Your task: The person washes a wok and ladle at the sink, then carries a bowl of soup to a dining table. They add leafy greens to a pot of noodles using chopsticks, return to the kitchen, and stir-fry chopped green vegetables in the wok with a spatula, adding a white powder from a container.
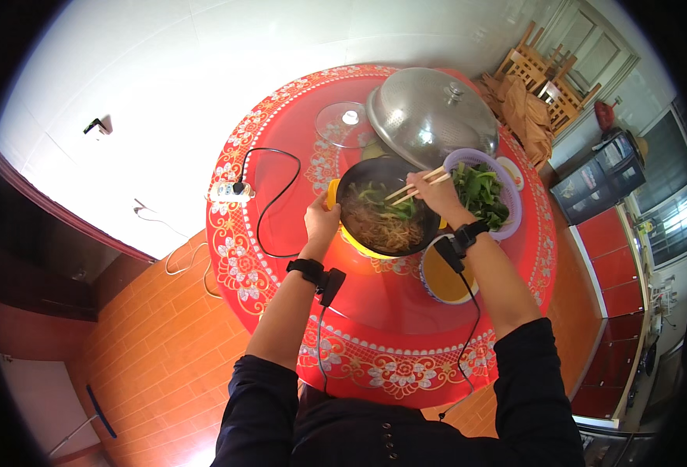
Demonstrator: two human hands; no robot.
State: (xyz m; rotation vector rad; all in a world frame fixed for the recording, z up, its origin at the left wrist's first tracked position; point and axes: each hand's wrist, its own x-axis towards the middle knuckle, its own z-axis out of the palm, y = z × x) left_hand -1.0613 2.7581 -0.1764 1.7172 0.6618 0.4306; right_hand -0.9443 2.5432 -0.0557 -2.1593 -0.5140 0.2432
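Observation:
A black-lined electric pot (372, 169) with a yellow outside stands on the round table. My left hand (323, 222) grips its yellow side handle (333, 192). Wooden chopsticks (405, 194) are held in my right hand (437, 194), their tips down among green leaves (371, 192) in the pot. Brownish noodles (387, 227) fill the pot's near part. Just right of my right hand, a purple plastic basket (515, 204) holds leafy greens (480, 192). Below my right wrist sits a bowl (427, 283) with yellow-orange contents, partly hidden by the wrist strap's device.
Behind the pot lie a glass lid (335, 131) and a large metal dome cover (425, 111). A black cord (273, 201) runs from a power strip (224, 192) towards the pot. Cables hang from both wrist straps over the red tablecloth (349, 309). Stacked wooden chairs (527, 70) stand beyond.

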